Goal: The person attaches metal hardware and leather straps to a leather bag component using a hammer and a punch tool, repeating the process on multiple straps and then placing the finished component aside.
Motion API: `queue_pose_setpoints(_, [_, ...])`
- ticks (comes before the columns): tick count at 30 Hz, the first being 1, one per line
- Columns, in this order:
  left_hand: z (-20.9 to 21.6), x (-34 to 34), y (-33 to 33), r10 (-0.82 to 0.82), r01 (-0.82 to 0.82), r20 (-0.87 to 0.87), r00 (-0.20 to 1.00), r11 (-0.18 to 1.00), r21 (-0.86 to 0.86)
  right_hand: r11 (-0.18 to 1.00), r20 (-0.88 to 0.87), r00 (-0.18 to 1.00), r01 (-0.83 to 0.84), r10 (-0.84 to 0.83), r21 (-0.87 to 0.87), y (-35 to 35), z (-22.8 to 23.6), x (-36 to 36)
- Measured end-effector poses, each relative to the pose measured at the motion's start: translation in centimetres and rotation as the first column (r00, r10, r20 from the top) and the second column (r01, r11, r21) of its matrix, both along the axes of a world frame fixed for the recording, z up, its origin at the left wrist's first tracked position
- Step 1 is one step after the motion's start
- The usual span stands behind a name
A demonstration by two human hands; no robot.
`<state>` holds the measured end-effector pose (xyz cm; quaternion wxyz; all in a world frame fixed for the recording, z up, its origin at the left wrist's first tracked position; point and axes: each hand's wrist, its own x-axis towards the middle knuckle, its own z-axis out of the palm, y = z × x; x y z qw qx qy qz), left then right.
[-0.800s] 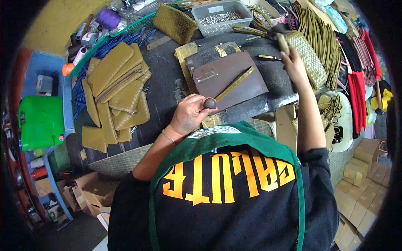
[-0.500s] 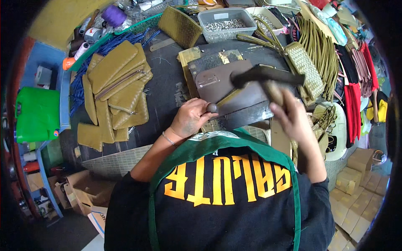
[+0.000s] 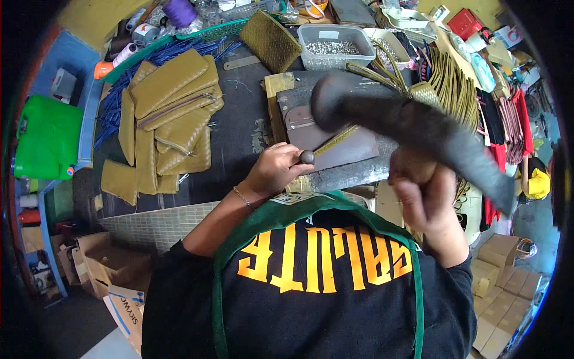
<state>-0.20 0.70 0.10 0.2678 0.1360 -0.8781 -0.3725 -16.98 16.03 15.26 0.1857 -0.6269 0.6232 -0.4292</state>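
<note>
My left hand (image 3: 274, 168) is closed round an upright metal punch (image 3: 307, 157), whose round dark top shows above the fingers; its lower end is hidden. An olive strap (image 3: 335, 140) runs from beside the punch across a brown sheet (image 3: 354, 151). My right hand (image 3: 428, 196) grips the wooden handle of a hammer (image 3: 397, 118), raised high. The hammer's dark head looks large and slightly blurred, and hides part of the work board behind it. It is apart from the punch.
Olive woven pouches (image 3: 173, 113) lie piled at the left. A clear tub of small metal fittings (image 3: 336, 48) stands at the back, beside a white tub (image 3: 391, 48). Olive straps (image 3: 451, 84) hang at the right. A green container (image 3: 46, 137) is at far left.
My right hand has lifted the hammer upward, and its head now looks larger. My left hand still grips the punch in nearly the same place. The view has shifted slightly.
</note>
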Motion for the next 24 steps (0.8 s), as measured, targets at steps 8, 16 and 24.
queue_pose_setpoints(8, [-1.8,0.2,-0.5,-0.016,0.019,0.177,0.984,1.0,-0.02,0.979,-0.375,0.919,-0.049,0.122,0.199,-1.8,-1.5,-0.4])
queue_pose_setpoints(16, [0.0,-0.6,-0.4,0.017,-0.016,0.017,1.0,0.999,-0.04,0.98,-0.449,0.888,-0.01,0.1,0.199,-1.8,-1.3,-2.0])
queue_pose_setpoints(24, [0.7,-0.4,0.0,-0.041,0.041,0.021,0.999,0.999,0.007,0.957,-0.422,0.891,-0.045,0.169,0.288,-1.4,-2.4,-1.2])
